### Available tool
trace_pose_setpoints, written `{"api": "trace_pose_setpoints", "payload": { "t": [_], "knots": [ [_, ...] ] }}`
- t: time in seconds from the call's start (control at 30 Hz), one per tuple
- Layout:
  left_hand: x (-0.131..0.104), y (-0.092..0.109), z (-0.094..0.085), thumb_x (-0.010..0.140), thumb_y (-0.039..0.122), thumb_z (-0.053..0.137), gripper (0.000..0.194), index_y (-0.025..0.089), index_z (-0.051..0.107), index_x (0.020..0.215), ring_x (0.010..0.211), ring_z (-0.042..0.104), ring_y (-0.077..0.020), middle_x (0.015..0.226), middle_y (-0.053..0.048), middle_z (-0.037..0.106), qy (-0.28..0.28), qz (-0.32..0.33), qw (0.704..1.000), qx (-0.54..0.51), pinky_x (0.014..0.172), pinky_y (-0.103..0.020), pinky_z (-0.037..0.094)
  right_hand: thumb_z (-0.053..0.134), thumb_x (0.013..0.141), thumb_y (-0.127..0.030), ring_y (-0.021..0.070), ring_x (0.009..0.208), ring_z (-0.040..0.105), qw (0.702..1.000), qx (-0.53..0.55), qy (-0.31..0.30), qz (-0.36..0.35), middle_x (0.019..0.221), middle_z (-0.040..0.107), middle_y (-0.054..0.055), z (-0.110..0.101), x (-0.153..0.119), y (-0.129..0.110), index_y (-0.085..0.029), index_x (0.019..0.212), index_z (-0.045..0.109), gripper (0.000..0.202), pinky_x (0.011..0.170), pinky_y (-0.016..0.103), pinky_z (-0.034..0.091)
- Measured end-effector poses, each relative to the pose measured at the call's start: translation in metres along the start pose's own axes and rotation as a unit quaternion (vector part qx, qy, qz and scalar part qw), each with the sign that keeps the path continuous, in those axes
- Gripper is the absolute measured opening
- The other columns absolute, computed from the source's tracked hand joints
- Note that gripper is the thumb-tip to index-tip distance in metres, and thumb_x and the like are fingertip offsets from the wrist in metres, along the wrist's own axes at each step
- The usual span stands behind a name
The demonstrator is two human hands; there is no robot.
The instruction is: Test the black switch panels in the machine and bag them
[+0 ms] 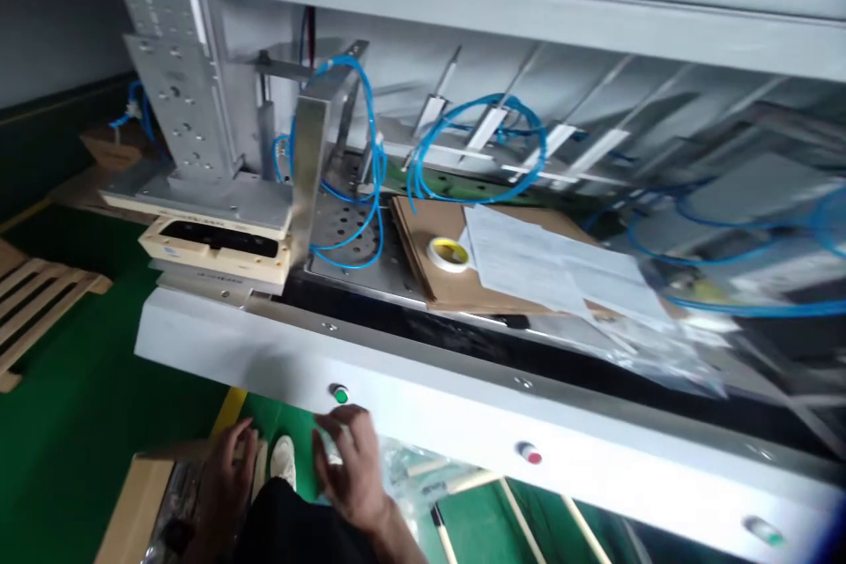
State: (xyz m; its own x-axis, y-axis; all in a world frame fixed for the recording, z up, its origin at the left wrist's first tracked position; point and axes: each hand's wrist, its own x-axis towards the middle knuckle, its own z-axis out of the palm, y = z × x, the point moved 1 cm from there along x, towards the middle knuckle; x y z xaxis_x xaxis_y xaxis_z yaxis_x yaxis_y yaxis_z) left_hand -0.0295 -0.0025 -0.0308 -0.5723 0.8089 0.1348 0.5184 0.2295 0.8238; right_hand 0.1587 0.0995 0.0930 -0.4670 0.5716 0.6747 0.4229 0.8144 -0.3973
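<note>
right hand [357, 476] below the green button [340, 394], left hand [228, 480] lower left of it, both loosely half-open, seemingly relaxed.

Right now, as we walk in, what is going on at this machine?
A person stands at the white front panel with no object visible in either hand. The right hand, fingers curled, is just below a green button; whether it touches the panel is unclear. The left hand is beside an open cardboard box. Behind the panel, a tape roll and papers lie on flat cardboard.
</note>
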Motion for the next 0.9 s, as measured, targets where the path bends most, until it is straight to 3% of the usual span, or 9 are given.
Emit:
{"api": "trace_pose_setpoints", "payload": {
  "t": [0.07,0.17,0.27,0.37,0.43,0.5,0.63,0.8,0.9],
  "knots": [
    [0.000,0.015,0.018,0.104,0.046,0.056,0.035,0.020,0.073,0.121,0.110,0.076,-0.0303,0.118,-0.015,0.078,-0.012,0.130,0.991,0.000,0.093,-0.046,0.064,0.056,0.100,-0.020,0.0252,0.092,0.064,0.981,-0.114,0.103,0.115,0.098,0.066,0.010,-0.035,-0.028,0.030,-0.022,0.121,0.068,0.024,0.076,0.039,0.056],
    [0.000,0.048,0.045,0.102,0.037,0.061,0.043,0.024,0.064,0.144,0.130,0.068,-0.0342,0.142,-0.015,0.071,-0.015,0.262,0.964,0.043,0.107,-0.051,0.058,0.061,0.099,-0.039,0.0272,0.095,0.063,0.891,-0.270,0.238,0.276,0.100,0.065,0.012,-0.099,-0.066,0.084,-0.020,0.109,0.070,0.023,0.086,0.045,0.056],
    [-0.007,0.071,0.061,0.102,0.032,0.063,0.065,0.028,0.044,0.164,0.143,0.058,-0.0387,0.159,-0.014,0.058,-0.004,0.291,0.953,0.090,0.117,-0.058,0.050,0.056,0.097,-0.049,0.0319,0.102,0.062,0.810,-0.342,0.308,0.363,0.109,0.065,0.018,-0.179,-0.107,0.132,-0.014,0.119,0.068,0.043,0.095,0.051,0.052],
    [-0.018,0.073,0.066,0.102,0.030,0.065,0.079,0.032,0.026,0.171,0.151,0.049,-0.0416,0.169,-0.015,0.044,0.013,0.318,0.941,0.118,0.120,-0.062,0.046,0.052,0.094,-0.051,0.0371,0.110,0.061,0.746,-0.384,0.342,0.424,0.115,0.064,0.023,-0.259,-0.154,0.170,-0.007,0.135,0.062,0.060,0.099,0.054,0.049],
    [-0.023,0.068,0.066,0.101,0.029,0.067,0.083,0.033,0.024,0.172,0.152,0.048,-0.0416,0.170,-0.015,0.043,0.026,0.333,0.934,0.130,0.120,-0.062,0.047,0.049,0.092,-0.050,0.0392,0.115,0.060,0.718,-0.399,0.348,0.452,0.120,0.063,0.026,-0.303,-0.183,0.193,-0.004,0.140,0.058,0.068,0.103,0.055,0.047],
    [-0.027,0.067,0.066,0.100,0.029,0.069,0.085,0.033,0.023,0.172,0.152,0.048,-0.0421,0.169,-0.016,0.043,0.039,0.336,0.930,0.147,0.120,-0.062,0.048,0.048,0.091,-0.049,0.0396,0.119,0.060,0.709,-0.405,0.341,0.466,0.125,0.064,0.028,-0.335,-0.206,0.215,-0.003,0.142,0.057,0.070,0.105,0.054,0.047],
    [-0.031,0.078,0.067,0.100,0.032,0.068,0.081,0.027,0.028,0.171,0.150,0.050,-0.0432,0.166,-0.020,0.047,0.079,0.306,0.928,0.197,0.119,-0.062,0.048,0.047,0.092,-0.044,0.0396,0.116,0.062,0.724,-0.401,0.312,0.466,0.126,0.068,0.027,-0.358,-0.232,0.249,-0.004,0.138,0.063,0.063,0.102,0.054,0.047],
    [-0.033,0.103,0.067,0.107,0.036,0.055,0.060,0.016,0.044,0.162,0.146,0.054,-0.0397,0.158,-0.023,0.055,0.082,0.241,0.932,0.258,0.119,-0.055,0.048,0.047,0.095,-0.043,0.0462,0.119,0.058,0.735,-0.388,0.299,0.469,0.128,0.065,0.032,-0.349,-0.242,0.259,-0.001,0.140,0.063,0.064,0.100,0.064,0.041],
    [-0.029,0.113,0.063,0.109,0.039,0.049,0.053,0.015,0.052,0.156,0.147,0.054,-0.0384,0.158,-0.022,0.056,0.080,0.204,0.937,0.270,0.121,-0.054,0.045,0.048,0.096,-0.040,0.0493,0.120,0.056,0.740,-0.371,0.296,0.476,0.132,0.061,0.033,-0.349,-0.239,0.260,-0.003,0.144,0.062,0.062,0.095,0.068,0.039]
  ]
}}
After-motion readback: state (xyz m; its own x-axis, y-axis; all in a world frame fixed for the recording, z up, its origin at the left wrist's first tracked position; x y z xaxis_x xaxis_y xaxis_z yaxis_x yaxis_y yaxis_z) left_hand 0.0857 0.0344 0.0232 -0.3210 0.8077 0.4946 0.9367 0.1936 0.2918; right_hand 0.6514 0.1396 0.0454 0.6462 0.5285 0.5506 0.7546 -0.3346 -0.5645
